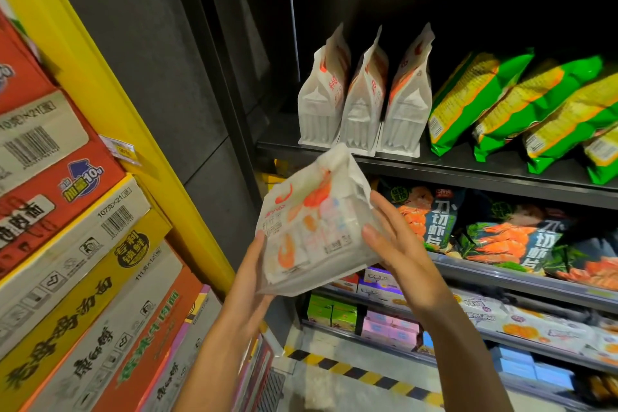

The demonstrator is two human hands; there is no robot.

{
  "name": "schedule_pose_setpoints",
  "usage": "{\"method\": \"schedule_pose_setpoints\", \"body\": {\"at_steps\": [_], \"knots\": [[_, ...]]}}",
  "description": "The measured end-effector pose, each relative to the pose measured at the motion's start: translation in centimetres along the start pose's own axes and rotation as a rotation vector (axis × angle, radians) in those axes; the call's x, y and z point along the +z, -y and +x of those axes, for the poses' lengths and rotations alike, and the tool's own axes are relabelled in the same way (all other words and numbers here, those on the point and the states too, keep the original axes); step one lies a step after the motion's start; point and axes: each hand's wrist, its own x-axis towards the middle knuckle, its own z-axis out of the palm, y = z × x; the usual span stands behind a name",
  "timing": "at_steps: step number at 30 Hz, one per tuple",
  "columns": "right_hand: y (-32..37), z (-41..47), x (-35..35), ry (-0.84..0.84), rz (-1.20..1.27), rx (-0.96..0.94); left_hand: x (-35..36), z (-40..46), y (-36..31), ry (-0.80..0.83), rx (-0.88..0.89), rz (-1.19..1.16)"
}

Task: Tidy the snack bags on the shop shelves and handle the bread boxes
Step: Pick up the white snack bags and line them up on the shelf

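Item: white snack bag (312, 227), printed with orange shrimp, held in mid-frame below the edge of the upper shelf (468, 174).

Holding: we have it between both hands. The left hand (255, 259) cups the lower left corner and base from beneath, fingers mostly hidden behind the bag. The right hand (389, 237) lies along the right side, fingers fairly straight and pressing the gusset rather than wrapping it.

Handling, as we judge it: a light, gusseted pouch with soft, crinkly film; the flat bottom looks stiff enough to stand. Contents are probably brittle, so we would squeeze little and bear it by the base and side panels, not the crumpled top seal.

Destination, likely: the row of three matching white bags (364, 97) standing upright on the upper shelf, centre of frame, touching side by side. Bare shelf lies left of them, toward the dark side panel (230, 77).

Neighbours: green and yellow bags (515, 104) lean at upper right, just beside the white row. Dark shrimp-chip bags (501, 231) fill the shelf below, right of centre. Small pastel boxes (389, 328) sit lower still. Stacked cartons (67, 211) and a yellow post (110, 84) occupy the left.

Obstructions: the shelf lip sits directly above the bag; we must lift it clear of that edge without toppling the standing row.
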Motion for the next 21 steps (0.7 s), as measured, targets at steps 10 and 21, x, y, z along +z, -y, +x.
{"method": "schedule_pose_setpoints", "body": {"at_steps": [10,21], "knots": [[-1.5,0.4,-2.6,-0.157,0.176,0.248,-0.6,-1.0,-2.0,0.194,-0.008,0.219],[-0.9,1.2,-1.4,-0.088,0.162,0.03,-1.5,-3.0,-3.5,0.108,0.143,0.193]]}}
